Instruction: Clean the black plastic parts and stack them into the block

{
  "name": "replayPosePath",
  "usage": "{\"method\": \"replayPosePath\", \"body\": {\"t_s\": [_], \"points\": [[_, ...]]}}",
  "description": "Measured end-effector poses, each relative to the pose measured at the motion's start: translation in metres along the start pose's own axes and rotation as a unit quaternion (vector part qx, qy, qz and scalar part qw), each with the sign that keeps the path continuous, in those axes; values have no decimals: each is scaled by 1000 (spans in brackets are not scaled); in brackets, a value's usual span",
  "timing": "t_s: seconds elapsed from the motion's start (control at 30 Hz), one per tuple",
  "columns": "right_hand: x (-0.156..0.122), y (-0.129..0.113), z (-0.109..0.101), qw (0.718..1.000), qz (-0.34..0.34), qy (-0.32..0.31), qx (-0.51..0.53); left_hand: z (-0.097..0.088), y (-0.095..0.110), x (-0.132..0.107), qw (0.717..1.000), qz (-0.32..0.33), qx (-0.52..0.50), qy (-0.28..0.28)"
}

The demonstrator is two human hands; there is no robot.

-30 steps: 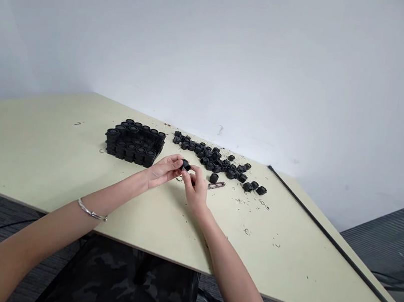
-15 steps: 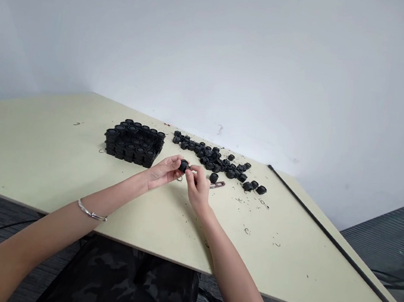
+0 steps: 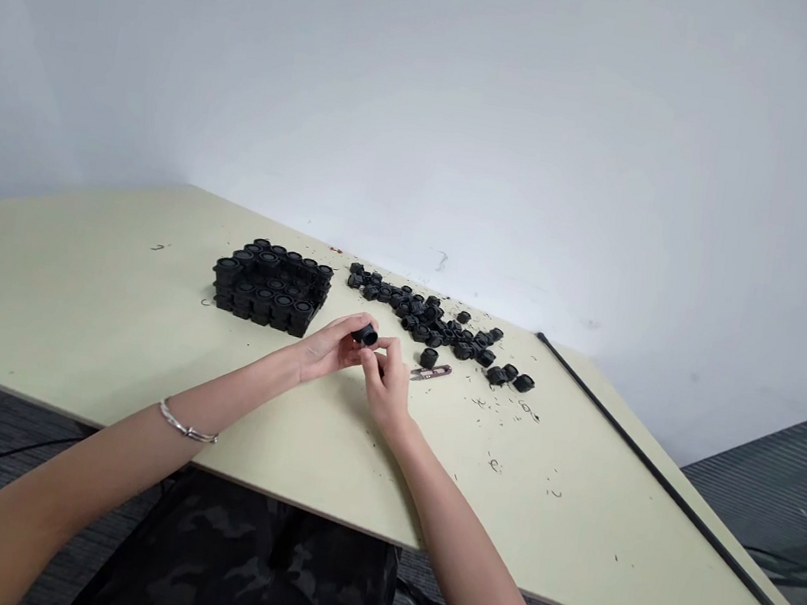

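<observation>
Above the table's near middle, my left hand (image 3: 330,350) grips a small black cylindrical part (image 3: 366,334) between thumb and fingers, its round open end tilted toward me. My right hand (image 3: 387,381) is curled just below and right of that part, thumb and fingers closed beside its lower edge. Whether anything is pinched in the right fingertips I cannot make out. A small pair of thread snips (image 3: 432,373) lies on the table just beyond the right hand, with one upright black part (image 3: 429,358) behind it.
Stacked rows of similar black parts (image 3: 263,305) form a block at the left. A loose spread of black parts (image 3: 431,319) lies toward the wall. Thin black scraps (image 3: 495,466) dot the table (image 3: 564,549). A long black bar (image 3: 651,471) runs along the right side.
The black part has turned in my left hand, so its open end now faces me. My right hand has shifted slightly left and down, under the part.
</observation>
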State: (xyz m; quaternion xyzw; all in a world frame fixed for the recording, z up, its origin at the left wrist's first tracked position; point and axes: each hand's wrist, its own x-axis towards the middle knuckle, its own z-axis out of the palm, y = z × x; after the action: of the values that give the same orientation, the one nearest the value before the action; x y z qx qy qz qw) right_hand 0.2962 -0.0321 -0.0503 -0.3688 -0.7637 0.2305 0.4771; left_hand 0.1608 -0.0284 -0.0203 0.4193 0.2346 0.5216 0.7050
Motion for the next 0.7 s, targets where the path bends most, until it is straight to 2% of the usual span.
{"method": "replayPosePath", "body": {"t_s": [0.1, 0.2, 0.3, 0.4, 0.53, 0.7], "points": [[-1, 0, 1, 1000, 3, 8, 3, 1, -1, 1, 1000, 2, 15, 12], [-1, 0, 2, 1000, 11, 25, -10, 4, -4, 2, 995, 48, 64, 55], [-2, -1, 3, 1000, 8, 27, -13, 8, -7, 1, 976, 126, 146, 101], [-2, -3, 3, 1000, 0, 18, -16, 11, -7, -2, 950, 174, 231, 116], [-4, -5, 4, 999, 5, 20, -24, 13, -5, -6, 920, 190, 315, 132], [-6, -8, 5, 999, -2, 30, -45, 11, -6, -8, 897, 198, 377, 120]]}}
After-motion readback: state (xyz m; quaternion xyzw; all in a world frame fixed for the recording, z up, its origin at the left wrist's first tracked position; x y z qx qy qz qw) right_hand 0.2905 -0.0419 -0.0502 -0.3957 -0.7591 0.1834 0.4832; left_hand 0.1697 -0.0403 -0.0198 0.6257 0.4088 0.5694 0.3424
